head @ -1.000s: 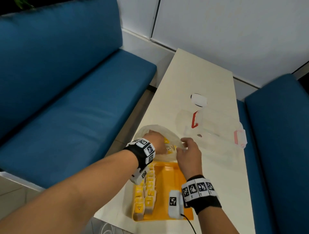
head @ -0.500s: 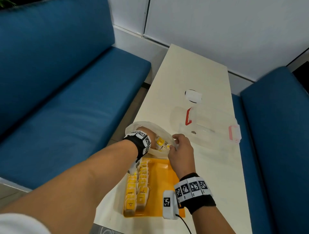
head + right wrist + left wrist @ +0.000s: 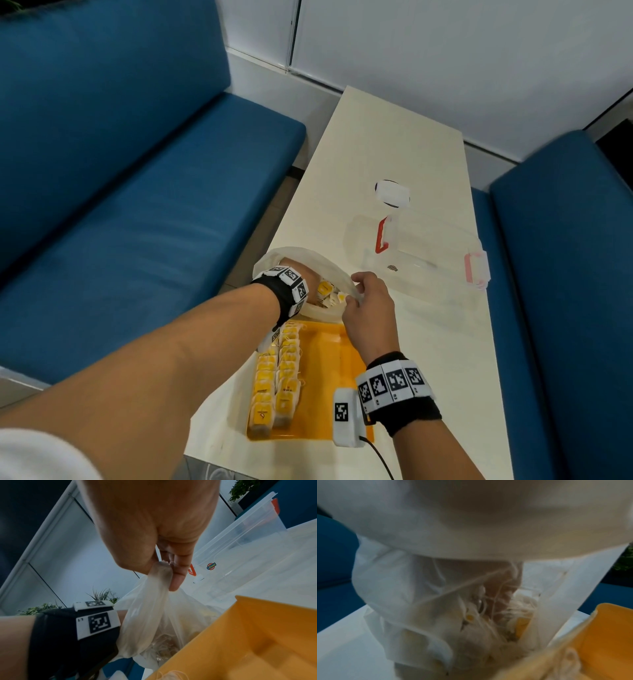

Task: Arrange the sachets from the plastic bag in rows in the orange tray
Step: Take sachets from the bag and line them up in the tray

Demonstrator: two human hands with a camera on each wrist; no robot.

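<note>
A thin whitish plastic bag (image 3: 310, 256) stands on the table just beyond the orange tray (image 3: 323, 359). My left hand (image 3: 295, 273) is sunk into the bag's mouth up to the wrist. In the left wrist view its fingers (image 3: 500, 596) show dimly through the plastic among loose yellow sachets (image 3: 521, 625), and the grip is unclear. My right hand (image 3: 356, 297) pinches the bag's rim (image 3: 154, 588) between thumb and fingers (image 3: 177, 580) and holds it up. More loose sachets (image 3: 326, 290) show in the bag's mouth. Two rows of sachets (image 3: 275, 380) fill the tray's left side.
A clear plastic box (image 3: 418, 260) with red latches lies on the table behind the bag, a white tag (image 3: 393, 193) beyond it. Blue sofas flank the narrow white table (image 3: 383, 137). The tray's right half (image 3: 260, 635) is bare.
My left hand has gone deeper into the bag. The right hand keeps its pinch on the rim, slightly raised. The head view has shifted a little.
</note>
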